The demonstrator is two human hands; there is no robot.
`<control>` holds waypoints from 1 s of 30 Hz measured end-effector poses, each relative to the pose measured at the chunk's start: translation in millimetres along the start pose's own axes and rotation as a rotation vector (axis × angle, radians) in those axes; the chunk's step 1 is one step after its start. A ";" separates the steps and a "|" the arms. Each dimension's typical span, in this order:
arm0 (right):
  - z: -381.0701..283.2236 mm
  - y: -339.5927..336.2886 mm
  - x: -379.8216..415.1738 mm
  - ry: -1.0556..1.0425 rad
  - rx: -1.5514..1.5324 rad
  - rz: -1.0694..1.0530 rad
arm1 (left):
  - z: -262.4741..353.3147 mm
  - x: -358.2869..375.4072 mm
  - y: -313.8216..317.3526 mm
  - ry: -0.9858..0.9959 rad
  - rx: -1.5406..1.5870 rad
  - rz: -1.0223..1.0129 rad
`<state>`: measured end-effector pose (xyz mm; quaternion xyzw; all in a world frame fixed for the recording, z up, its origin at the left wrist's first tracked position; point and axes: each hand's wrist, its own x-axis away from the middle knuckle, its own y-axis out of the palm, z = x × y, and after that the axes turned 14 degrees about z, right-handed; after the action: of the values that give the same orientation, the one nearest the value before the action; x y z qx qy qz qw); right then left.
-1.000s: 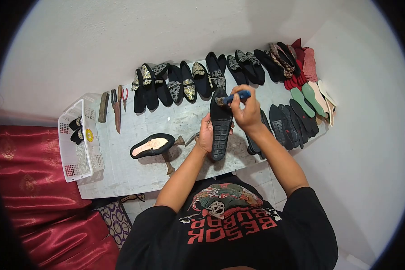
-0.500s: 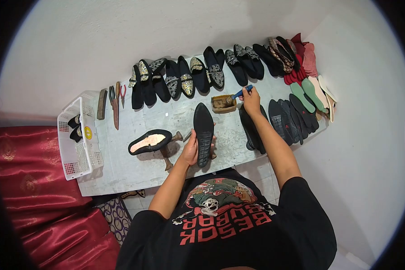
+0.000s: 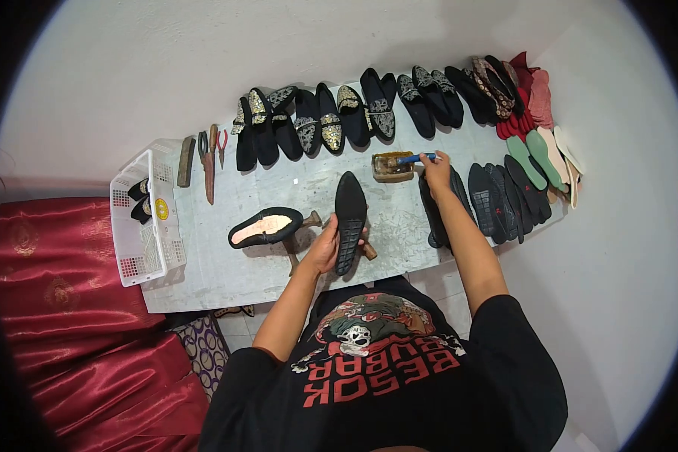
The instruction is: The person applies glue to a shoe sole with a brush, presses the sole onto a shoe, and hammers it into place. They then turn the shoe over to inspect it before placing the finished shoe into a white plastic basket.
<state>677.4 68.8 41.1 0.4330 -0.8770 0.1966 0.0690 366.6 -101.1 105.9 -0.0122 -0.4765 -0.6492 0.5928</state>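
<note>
My left hand (image 3: pixel 325 247) is closed around a black shoe sole (image 3: pixel 349 218), toe end pointing away from me, with its ridged heel part close to my body. My right hand (image 3: pixel 436 167) grips the blue handle of a brush (image 3: pixel 414 159). The brush's head is down inside a small brown-stained tub (image 3: pixel 394 178), where the bristles are hard to make out. To the left of my left hand lies a black shoe (image 3: pixel 266 227), its cream-pink underside facing up, on a brown cobbler's stand (image 3: pixel 309 220).
Black soles (image 3: pixel 490 203) lie at the right, partly behind my right forearm. Decorated black loafers (image 3: pixel 331 124) line the back edge. Green insoles (image 3: pixel 526 162) sit far right. At left are a white plastic basket (image 3: pixel 175 252), a sheathed knife (image 3: pixel 209 177) and red-handled pliers (image 3: pixel 222 143).
The brush handle has tipped from steeply raised to nearly level over the tub, and my right hand is lower. The whole view has shifted slightly. My left hand still holds the sole.
</note>
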 end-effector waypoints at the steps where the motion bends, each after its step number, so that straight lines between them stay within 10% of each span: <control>1: 5.8 -2.3 -3.3 -0.094 0.058 0.162 | 0.1 -1.2 2.3 -0.001 0.007 -0.016; 6: -9.9 -47.6 23.1 -0.573 0.157 0.419 | 2.1 -11.4 5.1 -0.118 -0.066 -0.096; 9: -49.4 -79.4 67.2 0.072 0.129 -0.715 | 4.6 -18.6 17.6 -0.210 -0.518 -0.209; 12: -53.5 -93.5 90.0 0.458 0.314 -1.171 | 2.6 -20.0 36.4 -0.323 -0.681 -0.248; 30: -28.8 -77.3 95.6 0.348 0.497 -1.353 | -10.9 52.8 -14.4 -0.344 -0.908 -0.188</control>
<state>678.0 -31.9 117.3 0.8442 -0.3243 0.3698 0.2131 345.6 -150.3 121.9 -0.3330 -0.2356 -0.8305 0.3793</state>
